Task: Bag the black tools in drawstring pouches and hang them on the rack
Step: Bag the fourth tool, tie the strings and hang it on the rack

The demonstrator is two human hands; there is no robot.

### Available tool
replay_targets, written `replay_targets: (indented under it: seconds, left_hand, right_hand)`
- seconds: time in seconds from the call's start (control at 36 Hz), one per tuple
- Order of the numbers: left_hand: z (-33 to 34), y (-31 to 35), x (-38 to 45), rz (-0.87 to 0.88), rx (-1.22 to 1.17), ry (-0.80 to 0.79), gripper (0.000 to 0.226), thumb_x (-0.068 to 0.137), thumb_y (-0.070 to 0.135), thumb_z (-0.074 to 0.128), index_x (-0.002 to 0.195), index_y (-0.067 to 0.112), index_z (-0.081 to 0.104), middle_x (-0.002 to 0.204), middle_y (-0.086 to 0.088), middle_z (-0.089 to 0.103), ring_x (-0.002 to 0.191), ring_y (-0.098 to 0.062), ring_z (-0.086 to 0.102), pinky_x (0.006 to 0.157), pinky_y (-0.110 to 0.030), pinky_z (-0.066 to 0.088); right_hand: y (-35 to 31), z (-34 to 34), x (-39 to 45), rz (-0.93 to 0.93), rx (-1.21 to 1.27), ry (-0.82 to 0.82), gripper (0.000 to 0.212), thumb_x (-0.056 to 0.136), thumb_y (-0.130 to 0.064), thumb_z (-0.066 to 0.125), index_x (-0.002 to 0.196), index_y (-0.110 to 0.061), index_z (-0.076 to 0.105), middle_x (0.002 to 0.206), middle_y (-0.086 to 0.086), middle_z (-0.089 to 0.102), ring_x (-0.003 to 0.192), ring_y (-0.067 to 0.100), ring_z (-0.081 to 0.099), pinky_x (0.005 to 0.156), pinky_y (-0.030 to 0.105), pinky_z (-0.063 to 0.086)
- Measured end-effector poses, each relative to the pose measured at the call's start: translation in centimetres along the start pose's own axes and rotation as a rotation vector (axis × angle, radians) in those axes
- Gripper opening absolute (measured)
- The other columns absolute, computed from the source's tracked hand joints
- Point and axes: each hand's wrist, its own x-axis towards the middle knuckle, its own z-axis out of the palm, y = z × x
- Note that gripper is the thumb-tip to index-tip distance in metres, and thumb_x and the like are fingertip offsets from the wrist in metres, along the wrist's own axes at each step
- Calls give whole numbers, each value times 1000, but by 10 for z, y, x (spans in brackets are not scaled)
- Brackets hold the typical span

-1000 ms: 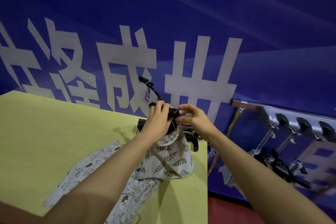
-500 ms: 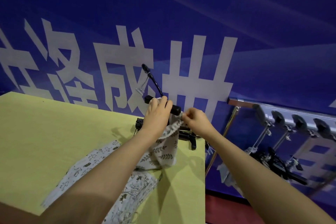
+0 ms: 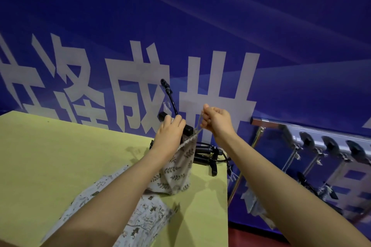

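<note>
A leaf-print drawstring pouch (image 3: 176,168) stands on the yellow-green table (image 3: 60,156) near its right edge. A black tool (image 3: 170,98) with a bent neck sticks up out of the pouch mouth. My left hand (image 3: 170,134) grips the pouch's gathered top around the tool. My right hand (image 3: 217,121) pinches the pouch's drawstring (image 3: 198,126), pulled up and to the right. More black tools (image 3: 206,155) lie on the table just behind the pouch. The rack (image 3: 313,138), at the right and lower than the table, carries several hung pouches and tools.
Flat printed pouches (image 3: 140,212) lie on the table under my left forearm. A blue banner (image 3: 200,26) with large white characters fills the background. The table's right edge (image 3: 227,196) drops to a red floor (image 3: 253,238), with the rack's chrome leg (image 3: 243,168) beside it.
My right hand has risen from the pouch mouth up and to the right, drawing the string taut. The pouch mouth has gathered tighter round the tool. My left hand keeps its hold.
</note>
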Motion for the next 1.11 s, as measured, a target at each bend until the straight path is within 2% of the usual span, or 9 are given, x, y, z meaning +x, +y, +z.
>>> replay_targets:
  seconds: [0.11,0.19,0.33,0.42,0.56,0.75,0.86,1.0,1.11]
  left_hand:
    - [-12,-1,9,-40,-4,68,40,91,-3,44,128,12,42,130,-3,42,115,-27,36,92,-32,37]
    - [-26,-1,18,-41,4,102,36,93,2,42,127,11,45,130,-4,43,117,-29,36,94,-35,34]
    - [-48,1,30,4,-12,159,36,88,6,50,124,10,52,129,-8,48,125,-32,36,101,-39,29]
    - [-56,6,36,45,-66,171,37,87,3,51,124,10,53,131,-8,48,129,-31,34,104,-39,27]
    - [-58,23,37,116,-99,172,42,88,3,50,128,13,50,143,-3,40,138,-23,28,112,-36,15]
    - [-42,68,25,189,-129,105,46,84,1,57,128,10,54,143,-7,46,139,-26,33,115,-36,20]
    - [-38,95,18,179,-136,46,51,85,9,54,136,11,46,149,-5,38,142,-23,26,118,-34,12]
    - [-31,144,2,70,-233,-175,59,87,25,51,141,11,33,156,-3,21,148,-18,1,120,-38,-2]
    - [-20,177,-17,-17,-414,-312,57,90,30,50,141,11,32,156,-7,21,148,-17,1,121,-37,-1]
  right_hand:
    - [-19,17,0,-133,-20,23,15,95,-10,51,87,0,60,56,2,40,47,7,37,52,19,38]
    - [-32,23,4,-194,-49,55,23,93,-11,53,96,10,63,56,0,43,48,7,38,52,19,38]
    - [-57,17,6,-307,-38,132,19,98,-16,48,92,-5,62,58,-2,45,46,6,38,45,21,35]
    - [-69,9,4,-347,-23,136,21,100,-19,46,95,-5,61,59,0,42,42,6,34,41,20,31]
    - [-89,-14,-2,-390,-52,209,16,94,-18,57,93,-4,65,59,-3,47,50,6,41,50,20,39]
    - [-100,-58,-18,-419,-37,245,14,91,-6,56,86,-16,64,67,-5,54,58,6,47,59,22,42]
    - [-101,-77,-31,-415,-126,224,19,89,0,53,81,-17,59,69,-4,50,60,9,44,58,24,42]
    - [-97,-110,-54,-367,-201,168,15,89,-4,56,77,-11,60,62,-3,49,52,3,42,52,18,39]
    - [-90,-144,-75,-306,-152,174,10,89,-6,57,82,-6,64,58,0,43,47,8,37,46,24,34]
